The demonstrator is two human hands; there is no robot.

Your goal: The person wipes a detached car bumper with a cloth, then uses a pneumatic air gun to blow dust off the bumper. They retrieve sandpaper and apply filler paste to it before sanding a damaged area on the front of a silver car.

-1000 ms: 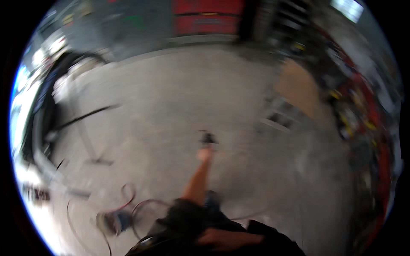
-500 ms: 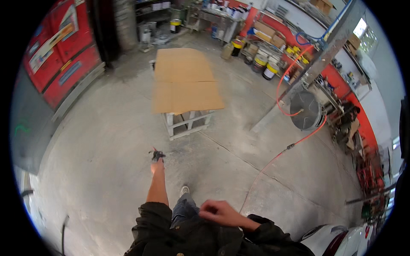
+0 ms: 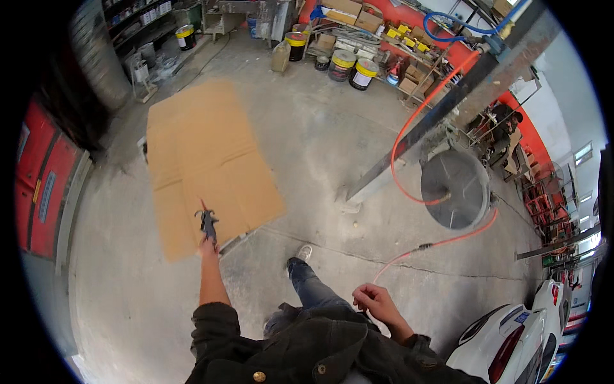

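Observation:
Held out in front of me, my left hand (image 3: 209, 246) is closed round a dark pistol-shaped tool (image 3: 207, 224) with a thin reddish tip; its exact kind is too small to tell. The tool appears over the near part of a large brown cardboard sheet (image 3: 214, 147), creased across and laid on a low stand mostly hidden under it. Loosely curled near my body, my right hand (image 3: 378, 303) shows nothing in its fingers. Beside it runs a red-orange hose (image 3: 448, 241), whose lower end is hidden behind my hand and body.
Right of the cardboard stands a metal pillar (image 3: 409, 147) beside a dark round drum (image 3: 451, 192) with hoses. Paint buckets (image 3: 363, 73) and cluttered shelves line the back. Red cabinets (image 3: 48, 185) stand left, a white car (image 3: 511, 336) lower right. Someone in dark clothes (image 3: 502, 125) is far right.
I have stepped closer, and the cardboard now appears nearer and to the left. The tool in my left hand has come over the cardboard. My right hand has moved to the right.

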